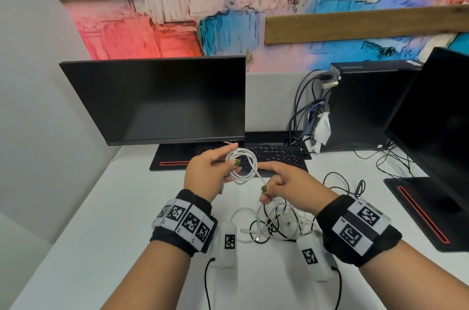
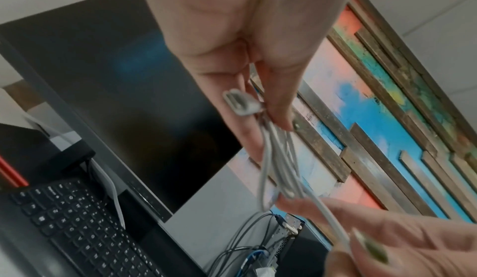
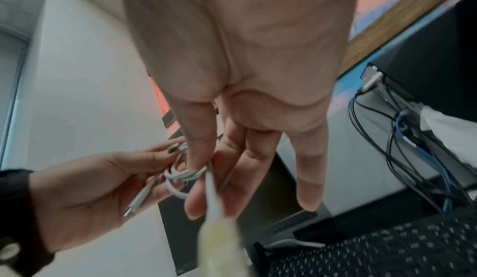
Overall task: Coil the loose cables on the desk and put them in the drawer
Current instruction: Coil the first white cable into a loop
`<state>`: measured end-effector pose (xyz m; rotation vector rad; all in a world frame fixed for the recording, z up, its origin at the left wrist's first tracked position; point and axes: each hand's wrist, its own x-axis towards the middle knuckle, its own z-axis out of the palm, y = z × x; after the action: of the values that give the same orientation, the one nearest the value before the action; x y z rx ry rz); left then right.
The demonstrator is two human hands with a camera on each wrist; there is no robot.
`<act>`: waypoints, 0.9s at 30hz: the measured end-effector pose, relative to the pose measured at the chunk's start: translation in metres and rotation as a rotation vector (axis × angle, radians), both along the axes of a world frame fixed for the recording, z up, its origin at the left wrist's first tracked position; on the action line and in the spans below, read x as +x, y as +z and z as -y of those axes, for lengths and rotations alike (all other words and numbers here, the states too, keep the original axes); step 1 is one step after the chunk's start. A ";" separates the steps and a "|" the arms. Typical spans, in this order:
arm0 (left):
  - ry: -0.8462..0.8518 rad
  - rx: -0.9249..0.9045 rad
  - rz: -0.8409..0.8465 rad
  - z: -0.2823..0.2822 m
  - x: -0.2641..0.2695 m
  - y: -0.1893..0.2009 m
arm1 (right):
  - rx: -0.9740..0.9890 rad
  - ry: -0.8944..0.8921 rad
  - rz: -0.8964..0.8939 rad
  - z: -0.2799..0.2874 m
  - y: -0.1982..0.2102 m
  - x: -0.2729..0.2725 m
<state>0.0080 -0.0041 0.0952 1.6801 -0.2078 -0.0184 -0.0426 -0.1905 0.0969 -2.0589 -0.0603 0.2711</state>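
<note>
My left hand (image 1: pixel 229 157) holds a small coil of white cable (image 1: pixel 245 165) above the keyboard, thumb pressed on the loops. The left wrist view shows the coil (image 2: pixel 278 159) and its plug (image 2: pixel 240 103) in that hand's fingers (image 2: pixel 278 105). My right hand (image 1: pixel 265 193) pinches the same cable's loose tail just below the coil, its other fingers straight. In the right wrist view the tail (image 3: pixel 212 195) runs past the thumb (image 3: pixel 198 150) to the coil (image 3: pixel 180 175). A tangle of white and black cables (image 1: pixel 274 227) lies on the desk (image 1: pixel 101 208) under my hands. No drawer is in view.
A dark monitor (image 1: pixel 157 99) and black keyboard (image 1: pixel 276 156) stand behind my hands. At the right are a computer tower (image 1: pixel 365 106) with plugged-in cables (image 1: pixel 302 106), a second monitor (image 1: pixel 436 119) and its base (image 1: pixel 426 213). A thin black cable (image 1: pixel 342 183) loops nearby.
</note>
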 end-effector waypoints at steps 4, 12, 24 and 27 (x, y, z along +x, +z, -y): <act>-0.055 -0.076 -0.048 0.003 -0.003 0.003 | 0.024 0.021 -0.007 -0.004 -0.003 0.001; -0.088 -0.193 -0.048 0.010 -0.008 0.009 | 0.001 -0.199 0.058 -0.006 -0.008 0.007; -0.121 -0.157 -0.014 0.014 -0.010 0.010 | 0.609 -0.260 -0.133 -0.011 -0.012 0.010; -0.058 -0.037 0.091 0.015 -0.010 0.005 | 0.643 -0.286 -0.140 -0.013 -0.011 0.010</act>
<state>-0.0019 -0.0192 0.1005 1.6393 -0.3239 0.0183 -0.0328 -0.1779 0.0855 -1.3836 0.2081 0.1846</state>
